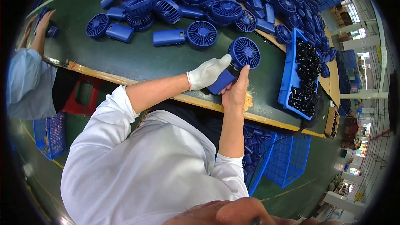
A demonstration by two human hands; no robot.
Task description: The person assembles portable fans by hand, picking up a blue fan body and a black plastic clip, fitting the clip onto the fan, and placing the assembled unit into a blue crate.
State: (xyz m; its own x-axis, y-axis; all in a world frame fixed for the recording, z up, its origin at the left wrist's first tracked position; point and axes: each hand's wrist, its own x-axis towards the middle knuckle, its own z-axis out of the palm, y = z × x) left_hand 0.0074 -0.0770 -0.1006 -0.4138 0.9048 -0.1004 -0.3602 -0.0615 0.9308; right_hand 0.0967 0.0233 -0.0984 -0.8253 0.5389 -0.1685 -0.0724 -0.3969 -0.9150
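A: Fan [237, 60] first: where are we holding it?

B: We are holding the blue handheld fan above the near edge of the desk [137, 60], its round grille pointing away from us. Our left hand [208, 73], in a white glove, is wrapping shut around the top of the handle, just under the grille.

A: And the right hand [235, 91]?

B: It is bare, closing on the lower part of the handle from below, thumb lying up along the side. Both hands are touching the fan, so we are carrying it between us.

A: How are we doing this well?

B: In our judgement, we are keeping the gloved grip firm so the body is not twisting, and letting the bare fingers do the fine work at the base. We are keeping it clear of the tray of black parts [291, 68] on our right and the heap of finished fans [200, 0] beyond.
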